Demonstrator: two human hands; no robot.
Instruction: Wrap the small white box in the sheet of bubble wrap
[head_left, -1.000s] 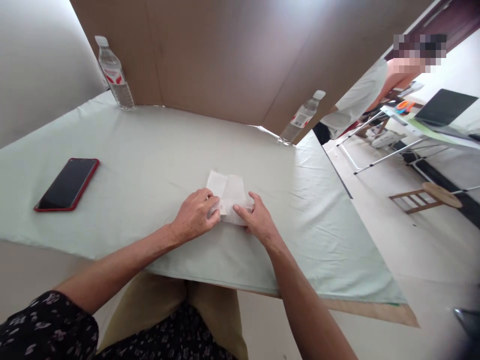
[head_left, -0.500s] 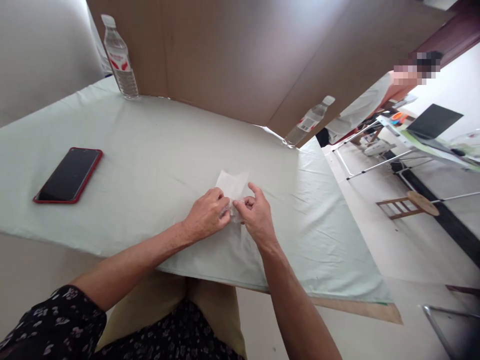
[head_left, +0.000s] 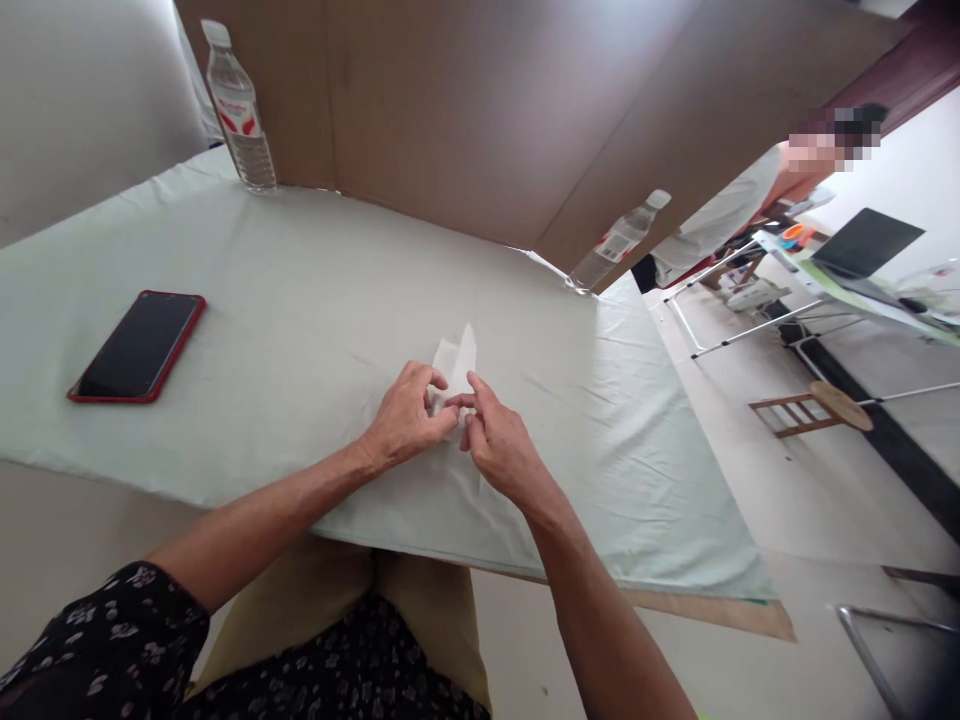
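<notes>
A thin white tissue-like sheet point(head_left: 463, 352) lies between my hands near the front of the cloth-covered table, its upper part folded to a narrow point. My left hand point(head_left: 411, 408) grips its left side, thumb and fingers closing on the lower part. From the right, my right hand point(head_left: 487, 425) pinches the sheet's lower edge, its fingertips meeting my left thumb. The fingers hide the bottom of the sheet.
A black phone in a red case point(head_left: 137, 347) lies at the left. Water bottles point(head_left: 244, 130) point(head_left: 621, 242) stand against a brown cardboard panel point(head_left: 450, 110). Beyond the right edge are a wooden stool point(head_left: 840, 405), a laptop point(head_left: 868, 243) and a person point(head_left: 814, 150).
The sheet's right part has folded over to the left, making it narrower. My right hand has shifted left, its fingers now reaching across toward my left thumb.
</notes>
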